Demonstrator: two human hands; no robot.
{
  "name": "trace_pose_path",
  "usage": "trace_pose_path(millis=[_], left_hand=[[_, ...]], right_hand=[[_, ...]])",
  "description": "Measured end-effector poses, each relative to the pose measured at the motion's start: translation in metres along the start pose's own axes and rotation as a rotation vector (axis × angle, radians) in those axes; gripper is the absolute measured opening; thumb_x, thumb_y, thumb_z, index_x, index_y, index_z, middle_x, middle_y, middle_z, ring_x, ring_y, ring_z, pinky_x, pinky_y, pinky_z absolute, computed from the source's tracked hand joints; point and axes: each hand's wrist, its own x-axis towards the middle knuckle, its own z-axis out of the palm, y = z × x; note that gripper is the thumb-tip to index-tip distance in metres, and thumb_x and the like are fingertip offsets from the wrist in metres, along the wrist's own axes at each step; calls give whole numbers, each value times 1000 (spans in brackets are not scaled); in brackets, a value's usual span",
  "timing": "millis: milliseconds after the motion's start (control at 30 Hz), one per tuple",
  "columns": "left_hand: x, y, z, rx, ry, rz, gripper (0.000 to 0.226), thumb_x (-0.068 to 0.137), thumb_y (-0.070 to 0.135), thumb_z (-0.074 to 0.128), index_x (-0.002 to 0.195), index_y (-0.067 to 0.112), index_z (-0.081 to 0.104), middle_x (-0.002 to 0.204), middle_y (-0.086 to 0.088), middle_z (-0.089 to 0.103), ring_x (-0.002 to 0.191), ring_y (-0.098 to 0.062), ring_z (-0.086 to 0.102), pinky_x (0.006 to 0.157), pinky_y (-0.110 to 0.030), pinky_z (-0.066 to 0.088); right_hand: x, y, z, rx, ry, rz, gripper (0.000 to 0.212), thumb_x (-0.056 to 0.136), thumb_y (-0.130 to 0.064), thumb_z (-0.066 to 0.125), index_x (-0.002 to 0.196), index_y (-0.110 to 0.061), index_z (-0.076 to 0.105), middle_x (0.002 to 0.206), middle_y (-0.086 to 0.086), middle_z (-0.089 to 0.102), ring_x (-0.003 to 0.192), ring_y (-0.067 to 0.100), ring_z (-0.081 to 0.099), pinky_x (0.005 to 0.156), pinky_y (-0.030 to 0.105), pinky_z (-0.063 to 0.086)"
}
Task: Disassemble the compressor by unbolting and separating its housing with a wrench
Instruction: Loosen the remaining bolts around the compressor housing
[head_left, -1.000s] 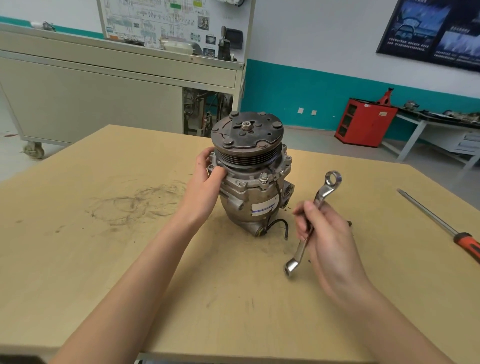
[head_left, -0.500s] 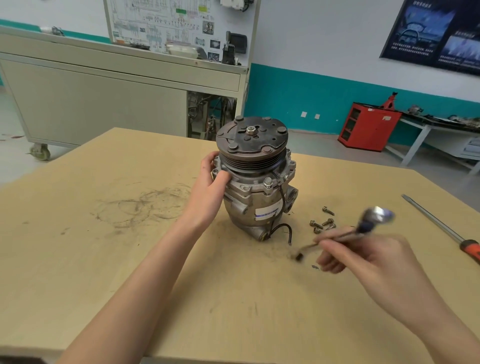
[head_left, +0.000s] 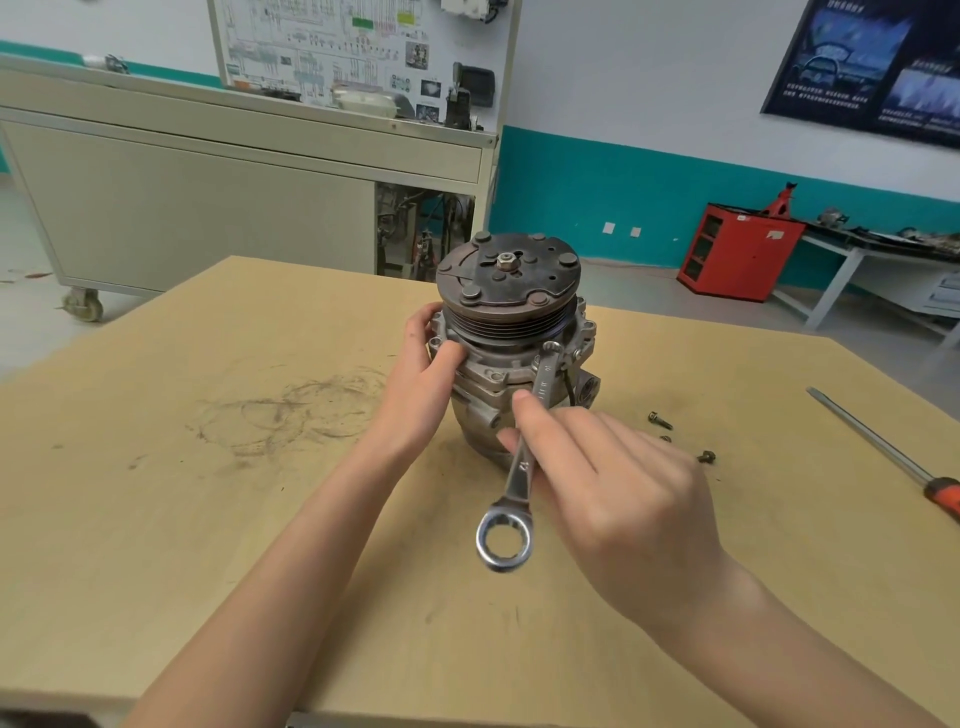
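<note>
Right hand (head_left: 613, 483) pinching the wrench (head_left: 524, 457) mid-shank, its far end at the flange (head_left: 488, 376), seating unclear; left hand (head_left: 421, 384) curled round the left flank of the compressor (head_left: 480, 410), upright mid-table (head_left: 208, 519): a heavy, rigid, probably greasy casting, best steadied below the pulley (head_left: 509, 325).

Compressor (head_left: 511, 327) base partly behind right hand (head_left: 613, 493)

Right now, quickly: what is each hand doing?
Left hand: grips the compressor at its housing flange.
Right hand: holds the ring wrench, whose far end is at a housing bolt.
</note>
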Motion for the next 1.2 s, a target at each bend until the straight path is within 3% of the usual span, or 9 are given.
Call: trace_pose_path(millis=[133, 200, 333, 467, 600, 700, 867, 1033, 1200], left_hand=[[-1, 1, 0, -12, 7, 8, 46, 98, 21, 42, 142, 28, 31, 130, 0, 54, 101, -8, 54, 80, -20, 43], [-2, 2, 0, -17, 11, 1, 47, 98, 19, 42, 143, 26, 31, 132, -1, 53, 109, -13, 54, 93, -28, 45], [-4, 3, -1, -12, -3, 2, 45, 98, 19, 41, 141, 28, 32, 129, 2, 54, 108, -6, 55, 86, -16, 44], [-4, 4, -1, 2, -1, -3, 46, 98, 19, 41, 143, 27, 31, 133, -1, 53, 108, -11, 53, 93, -29, 42], [-3, 5, 0, -4, -7, -20, 47, 99, 18, 41, 144, 25, 30, 138, -3, 50, 120, -20, 52, 103, -41, 39], [-4, 6, -2, 0, -21, -30, 49, 99, 23, 41, 146, 28, 28, 140, 2, 48, 122, -17, 51, 105, -38, 41], [-5, 7, -2, -2, -26, -35, 50, 99, 24, 41, 147, 28, 26, 143, 1, 46, 125, -18, 49, 108, -42, 39], [-4, 5, -2, 3, -22, -22, 49, 100, 23, 40, 146, 28, 25, 142, -1, 46, 124, -17, 48, 100, -32, 40], [-4, 4, -2, -13, -35, -17, 48, 100, 22, 39, 145, 29, 26, 142, 1, 45, 121, -11, 48, 86, -15, 39]], right_hand=[[1, -7, 4, 37, 13, 2, 26, 92, -20, 59, 89, 1, 74, 57, 3, 56, 47, 18, 52, 45, 25, 37], [1, -12, 7, 37, -13, -10, 25, 90, -21, 63, 88, 1, 73, 57, 2, 55, 46, 18, 52, 43, 26, 40], [2, -19, 14, 10, -37, -25, 15, 80, -17, 74, 83, -2, 74, 55, 1, 53, 46, 17, 51, 42, 25, 39], [-3, -12, 15, 74, 11, -8, 21, 86, -21, 69, 87, 0, 73, 59, 4, 58, 48, 20, 54, 44, 29, 44], [-29, 14, 10, 436, 85, 173, 23, 92, -21, 60, 97, -1, 72, 77, 8, 70, 65, 17, 65, 61, 26, 53], [-43, 36, 11, 993, 83, 617, 17, 92, -18, 53, 96, -17, 70, 86, -2, 73, 82, 16, 70, 77, 28, 54], [-27, 81, 34, 1686, 27, 1018, 38, 84, -4, 36, 77, -16, 72, 72, 10, 70, 69, 27, 67, 69, 34, 55], [2, 125, 65, 1857, -263, 994, 41, 85, -9, 35, 71, -15, 73, 65, 6, 68, 61, 20, 63, 67, 28, 52], [21, 136, 85, 1855, -390, 998, 34, 80, -13, 42, 68, -14, 73, 60, 6, 68, 52, 18, 61, 58, 25, 50]])
